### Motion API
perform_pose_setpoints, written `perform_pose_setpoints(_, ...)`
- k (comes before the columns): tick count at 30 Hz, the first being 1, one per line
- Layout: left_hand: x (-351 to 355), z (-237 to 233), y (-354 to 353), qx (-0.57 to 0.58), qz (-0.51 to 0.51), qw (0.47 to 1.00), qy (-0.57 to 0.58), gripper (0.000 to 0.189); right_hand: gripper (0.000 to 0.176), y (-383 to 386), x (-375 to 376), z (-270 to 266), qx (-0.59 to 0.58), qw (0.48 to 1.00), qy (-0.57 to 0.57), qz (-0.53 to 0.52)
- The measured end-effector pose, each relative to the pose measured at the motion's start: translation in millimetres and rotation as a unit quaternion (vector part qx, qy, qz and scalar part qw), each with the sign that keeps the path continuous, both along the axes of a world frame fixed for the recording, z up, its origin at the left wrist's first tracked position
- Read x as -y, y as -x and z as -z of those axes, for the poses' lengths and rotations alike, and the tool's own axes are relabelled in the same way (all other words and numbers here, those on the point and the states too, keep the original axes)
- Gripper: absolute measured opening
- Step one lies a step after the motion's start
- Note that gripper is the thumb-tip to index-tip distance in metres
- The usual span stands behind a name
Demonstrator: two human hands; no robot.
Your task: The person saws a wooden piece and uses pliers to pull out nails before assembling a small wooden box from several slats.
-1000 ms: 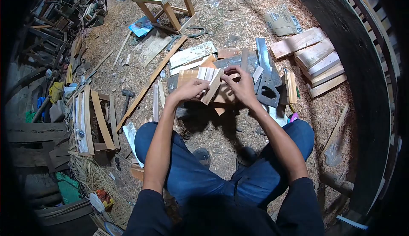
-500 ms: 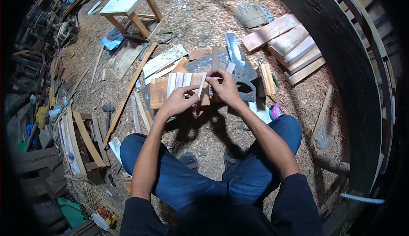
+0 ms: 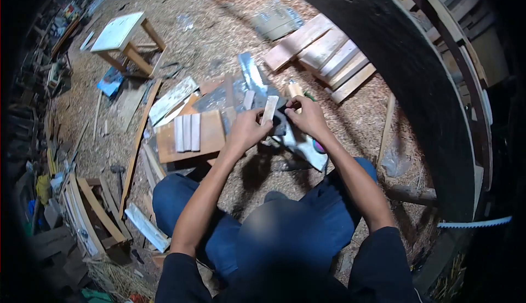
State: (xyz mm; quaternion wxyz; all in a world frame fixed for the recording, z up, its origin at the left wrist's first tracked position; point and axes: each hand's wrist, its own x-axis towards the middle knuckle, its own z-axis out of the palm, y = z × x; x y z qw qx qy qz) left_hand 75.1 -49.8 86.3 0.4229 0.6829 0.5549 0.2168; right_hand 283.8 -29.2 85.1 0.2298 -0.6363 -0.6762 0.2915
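The left hand (image 3: 251, 130) gripped a short, pale wooden block (image 3: 269, 110) between thumb and fingers; the block stood out past the fingertips, its upper end leaning slightly away from the person's body; it was held in front of the knees, above the work area. The right hand (image 3: 308, 118) was just beside it, to the right, its thumb and fingers curled toward one another; whether anything was pinched between them could not be told; it did not touch the block.

The dark handle of a handsaw (image 3: 252, 74) showed in the space between the two hands, and the blade reached away from the person, bright along its length; another short wood offcut (image 3: 249, 100) lay near the left hand, on the far side. To the left of that hand was a brown wooden board (image 3: 211, 139); three pale wood strips (image 3: 187, 133) rested on it side by side, their long edges close together.

Beyond the board lay a white-painted plank (image 3: 173, 101); a long, narrow batten (image 3: 139, 151) ran across the shavings to the left, with a hammer (image 3: 118, 169) near its closer end. A pink and dark round object (image 3: 319, 147) sat near the right forearm; farther off were a stack of planks (image 3: 335, 59), a flattened sack (image 3: 277, 21) and a small white-topped table (image 3: 117, 31).
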Motion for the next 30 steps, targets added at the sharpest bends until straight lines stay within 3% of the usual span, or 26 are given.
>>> perform_pose_setpoints(2,-12.3,3.6,-28.5,-0.029,-0.042,0.997,-0.055,0.052,0.024,-32.4,-9.5,-12.4,0.042,0.999,0.004,-0.001)
perform_pose_setpoints(8,-55.0,9.9,-86.4,-0.063,-0.033,0.996,-0.046,0.046,0.018,-92.3,-29.5,-21.8,0.061,0.997,0.024,0.044)
perform_pose_setpoints(11,-69.6,33.0,-110.2,-0.111,-0.034,0.992,-0.052,0.048,0.016,-102.1,-32.0,15.8,0.032,0.995,-0.025,0.087)
perform_pose_setpoints(14,-78.6,39.6,-126.7,-0.138,-0.037,0.989,-0.045,0.049,0.014,-98.8,-30.7,31.0,-0.009,0.989,0.021,0.147)
perform_pose_setpoints(16,-84.1,45.4,-129.7,-0.137,-0.031,0.989,-0.048,0.048,0.019,-101.6,-35.7,73.6,-0.011,0.986,-0.036,0.164)
perform_pose_setpoints(22,-111.8,61.6,-118.6,-0.152,-0.041,0.987,-0.04,0.048,0.02,-97.6,-58.8,142.8,-0.047,0.977,-0.002,0.208)
perform_pose_setpoints(24,-113.4,64.5,-118.0,-0.159,-0.033,0.987,-0.021,0.049,0.032,-94.0,-64.0,157.7,0.042,0.977,-0.016,0.209)
perform_pose_setpoints(26,-109.4,67.1,-119.5,-0.161,-0.043,0.985,-0.036,0.048,0.036,-90.0,-72.2,172.1,0.045,0.975,-0.007,0.217)
perform_pose_setpoints(30,-105.3,69.3,-112.8,-0.112,-0.057,0.992,-0.02,0.049,0.048,-91.4,-80.3,203.0,0.17,0.972,-0.055,0.154)
